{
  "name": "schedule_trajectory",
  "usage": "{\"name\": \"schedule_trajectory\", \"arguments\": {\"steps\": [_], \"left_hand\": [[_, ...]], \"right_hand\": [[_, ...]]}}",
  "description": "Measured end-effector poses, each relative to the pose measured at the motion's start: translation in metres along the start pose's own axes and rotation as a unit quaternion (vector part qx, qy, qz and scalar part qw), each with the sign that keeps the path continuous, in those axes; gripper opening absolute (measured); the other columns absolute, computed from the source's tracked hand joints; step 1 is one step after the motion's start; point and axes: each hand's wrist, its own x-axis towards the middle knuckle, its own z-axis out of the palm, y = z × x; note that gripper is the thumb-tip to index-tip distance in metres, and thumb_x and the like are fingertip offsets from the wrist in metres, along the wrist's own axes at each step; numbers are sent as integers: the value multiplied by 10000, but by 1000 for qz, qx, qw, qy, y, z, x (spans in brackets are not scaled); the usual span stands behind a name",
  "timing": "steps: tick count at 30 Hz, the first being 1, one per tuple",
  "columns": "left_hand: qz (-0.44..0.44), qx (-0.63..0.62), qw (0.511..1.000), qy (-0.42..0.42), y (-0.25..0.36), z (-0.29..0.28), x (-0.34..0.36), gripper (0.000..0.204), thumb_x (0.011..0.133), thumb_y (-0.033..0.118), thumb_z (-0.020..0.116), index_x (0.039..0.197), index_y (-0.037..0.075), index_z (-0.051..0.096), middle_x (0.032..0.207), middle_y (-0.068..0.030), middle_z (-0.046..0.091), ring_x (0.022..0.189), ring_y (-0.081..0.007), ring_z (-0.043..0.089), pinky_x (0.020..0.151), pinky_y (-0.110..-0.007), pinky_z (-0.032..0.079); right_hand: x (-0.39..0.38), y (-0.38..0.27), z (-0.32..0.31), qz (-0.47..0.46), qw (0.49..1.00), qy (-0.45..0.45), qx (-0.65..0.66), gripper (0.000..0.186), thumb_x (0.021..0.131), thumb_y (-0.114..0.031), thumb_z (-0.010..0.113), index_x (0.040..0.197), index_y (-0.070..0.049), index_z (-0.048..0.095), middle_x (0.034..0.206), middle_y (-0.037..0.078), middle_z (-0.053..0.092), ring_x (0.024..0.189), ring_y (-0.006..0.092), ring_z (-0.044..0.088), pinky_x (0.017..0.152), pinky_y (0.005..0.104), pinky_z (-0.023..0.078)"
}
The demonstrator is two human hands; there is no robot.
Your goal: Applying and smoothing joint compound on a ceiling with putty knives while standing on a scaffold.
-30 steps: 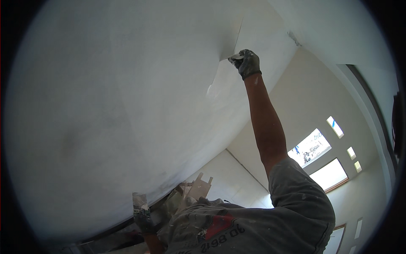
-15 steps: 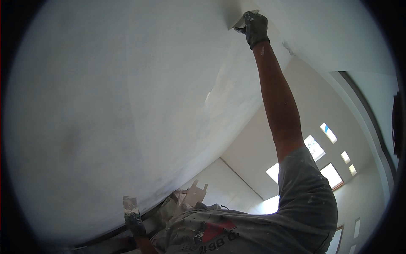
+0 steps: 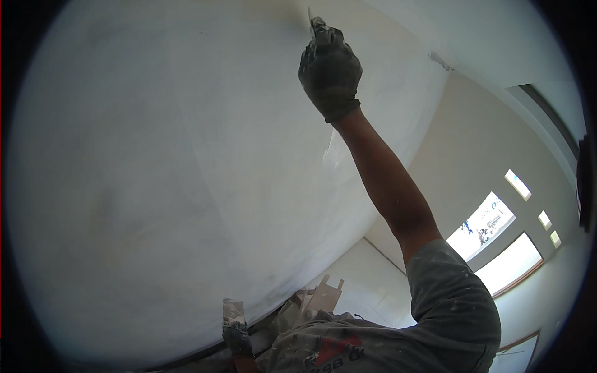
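Observation:
My right hand, in a dark glove, reaches high up the white wall. Its fingers close round a putty knife, whose thin blade appears edge-on against the wall. Low down, my gloved left hand grips a second, wide-bladed putty knife with its blade pointing up. Pale smears mark that blade; whether they are fresh filler I cannot tell. Beside my right forearm a shiny streak shows on the wall.
A wooden stool-like piece and other items stand by the wall's foot, beyond my shirt. At the right are a wall with bright windows and a ceiling with a recessed edge. A rough grey patch marks the upper corner.
My right hand has swung left and turned, so its knife now shows edge-on rather than flat. The left hand with its knife sits further right and slightly lower in view.

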Motion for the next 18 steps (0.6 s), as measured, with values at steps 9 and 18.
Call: {"name": "schedule_trajectory", "arguments": {"steps": [9,18], "left_hand": [[-85,-99,991,-29,-99,34,-50,423,896,36,514,1312,-40,518,1253,-159,609,1093,-275,627,934,-383,518],[37,128,988,-77,-92,8,-47,419,896,45,526,1306,-38,526,1230,-144,621,1077,-268,632,882,-382,531]], "right_hand": [[-84,-24,9,-176,984,-11,20,463,825,-169,621,1287,-144,596,1208,107,592,990,307,584,639,420,563],[-3,-20,17,-87,996,-3,-16,243,863,-169,571,1086,-164,668,1181,73,642,947,280,620,672,445,523]]}}
